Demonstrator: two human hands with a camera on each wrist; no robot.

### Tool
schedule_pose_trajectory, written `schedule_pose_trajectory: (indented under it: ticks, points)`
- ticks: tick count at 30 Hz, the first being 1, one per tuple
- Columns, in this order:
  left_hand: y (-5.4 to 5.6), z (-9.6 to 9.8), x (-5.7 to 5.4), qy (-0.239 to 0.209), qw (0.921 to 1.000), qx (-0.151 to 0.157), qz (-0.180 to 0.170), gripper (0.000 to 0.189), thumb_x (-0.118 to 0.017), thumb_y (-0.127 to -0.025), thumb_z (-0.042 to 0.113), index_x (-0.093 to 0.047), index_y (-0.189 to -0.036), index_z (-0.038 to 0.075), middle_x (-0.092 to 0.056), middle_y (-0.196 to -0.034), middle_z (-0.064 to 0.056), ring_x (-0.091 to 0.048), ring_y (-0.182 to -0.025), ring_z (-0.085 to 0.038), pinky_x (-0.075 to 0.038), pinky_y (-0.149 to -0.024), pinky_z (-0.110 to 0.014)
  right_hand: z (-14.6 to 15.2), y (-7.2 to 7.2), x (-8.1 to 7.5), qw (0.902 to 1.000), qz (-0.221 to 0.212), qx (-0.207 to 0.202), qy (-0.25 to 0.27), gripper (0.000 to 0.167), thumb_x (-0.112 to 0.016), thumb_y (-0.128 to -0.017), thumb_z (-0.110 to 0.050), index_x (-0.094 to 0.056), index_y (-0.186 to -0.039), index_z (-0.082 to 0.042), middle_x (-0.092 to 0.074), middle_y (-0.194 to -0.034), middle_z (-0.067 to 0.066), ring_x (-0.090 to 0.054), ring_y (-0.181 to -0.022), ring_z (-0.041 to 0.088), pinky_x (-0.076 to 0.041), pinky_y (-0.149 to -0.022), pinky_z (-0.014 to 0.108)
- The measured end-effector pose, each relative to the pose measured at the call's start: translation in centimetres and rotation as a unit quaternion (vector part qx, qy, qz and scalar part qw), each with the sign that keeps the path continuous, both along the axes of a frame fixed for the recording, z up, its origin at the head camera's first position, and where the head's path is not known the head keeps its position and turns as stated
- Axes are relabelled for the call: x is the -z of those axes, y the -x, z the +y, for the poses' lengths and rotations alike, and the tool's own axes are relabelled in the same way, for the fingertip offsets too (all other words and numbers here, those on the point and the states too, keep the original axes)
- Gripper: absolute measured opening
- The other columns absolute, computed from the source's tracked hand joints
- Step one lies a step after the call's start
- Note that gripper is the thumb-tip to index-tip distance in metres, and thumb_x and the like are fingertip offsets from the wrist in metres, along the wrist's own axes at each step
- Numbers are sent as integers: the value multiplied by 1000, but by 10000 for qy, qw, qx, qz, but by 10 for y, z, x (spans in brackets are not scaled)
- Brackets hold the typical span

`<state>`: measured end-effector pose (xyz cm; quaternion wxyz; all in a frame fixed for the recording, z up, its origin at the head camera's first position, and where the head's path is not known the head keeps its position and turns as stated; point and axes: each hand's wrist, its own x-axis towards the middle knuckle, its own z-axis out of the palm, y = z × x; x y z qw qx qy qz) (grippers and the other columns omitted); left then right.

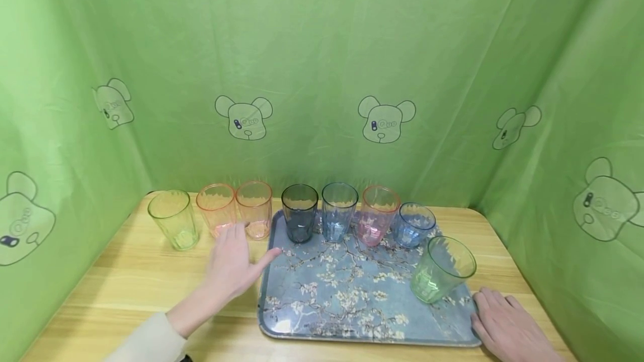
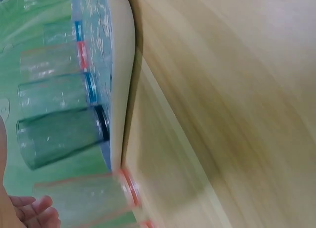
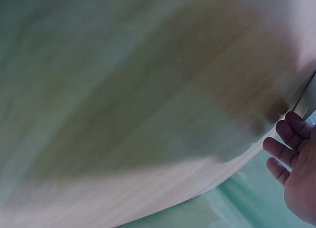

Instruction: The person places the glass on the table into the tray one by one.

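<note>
My left hand (image 1: 231, 261) reaches toward two clear orange-rimmed tumblers, the left one (image 1: 216, 205) and the right one (image 1: 254, 211), its fingers extended and its thumb spread toward the tray. In the head view its fingertips overlap the lower part of these tumblers. In the left wrist view, the fingers (image 2: 37, 213) appear beside an orange-rimmed tumbler (image 2: 81, 196). My right hand (image 1: 510, 323) rests by the right edge of the blossom-patterned blue tray (image 1: 322, 289), holding nothing. A green tumbler (image 1: 437, 272) stands on the tray near that hand.
Along the tray's back stand a dark grey tumbler (image 1: 299, 217), a blue one (image 1: 339, 214), a pink one (image 1: 377, 217) and a short blue one (image 1: 413, 225). A yellow-green tumbler (image 1: 176, 222) is at the table's left. Green curtains (image 1: 322, 71) enclose the wooden table (image 1: 126, 278).
</note>
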<state>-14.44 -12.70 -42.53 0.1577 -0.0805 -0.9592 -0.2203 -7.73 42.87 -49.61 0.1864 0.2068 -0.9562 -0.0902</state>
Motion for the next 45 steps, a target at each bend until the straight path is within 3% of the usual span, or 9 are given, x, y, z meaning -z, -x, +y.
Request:
schedule_pose_trajectory:
  ticks: [6, 13, 17, 28, 37, 45]
  points:
    - [-6, -22, -2, -27, 9997, -138, 221, 94, -69, -93, 63, -47, -144, -13, -59, -140, -31, -56, -133, -46, -45, -116, -60, 1, -1, 0, 10000, 21, 15, -35, 26, -71, -87, -26, -46, -86, -21, -38, -83, -9, -35, -73, 9, -29, -65, 27]
    - [-11, -43, -4, -33, 9989, -392, 260, 94, -70, -93, 62, -47, -144, -13, -60, -137, -34, -56, -129, -48, -45, -113, -62, 0, -1, -1, 10000, 28, -7, -28, 27, -72, -87, -27, -45, -86, -21, -38, -83, -10, -34, -73, 9, -29, -65, 27]
    - [-14, -58, -6, -60, 9979, -592, 255, 92, -71, -93, 60, -46, -145, -13, -62, -128, -31, -57, -122, -46, -44, -109, -63, 0, 0, 1, 10000, 51, -23, -38, 26, -71, -87, -27, -46, -87, -21, -38, -84, -9, -35, -73, 9, -30, -65, 28]
    - [-23, -100, -6, -238, 9915, -1211, 408, 94, -67, -95, 62, -45, -143, -16, -62, -117, -32, -56, -108, -45, -47, -90, -57, 1, 0, 2, 10000, 30, -8, -21, 26, -72, -86, -27, -47, -87, -21, -40, -84, -9, -37, -74, 10, -32, -65, 29]
    - [-18, -125, -4, -487, 9840, -1669, 401, 94, -63, -97, 62, -43, -144, -17, -59, -116, -33, -53, -106, -47, -44, -88, -59, 1, 1, 1, 9998, 159, -141, -31, 26, -70, -87, -27, -45, -87, -20, -37, -84, -9, -34, -73, 9, -29, -64, 28]
    - [-9, -140, 3, -511, 9787, -1969, 264, 101, -63, -94, 69, -42, -146, -15, -57, -112, -30, -51, -101, -44, -41, -79, -50, 2, 1, 1, 9996, 218, -189, -15, 25, -69, -88, -27, -46, -87, -20, -38, -84, -9, -35, -73, 10, -29, -64, 28]
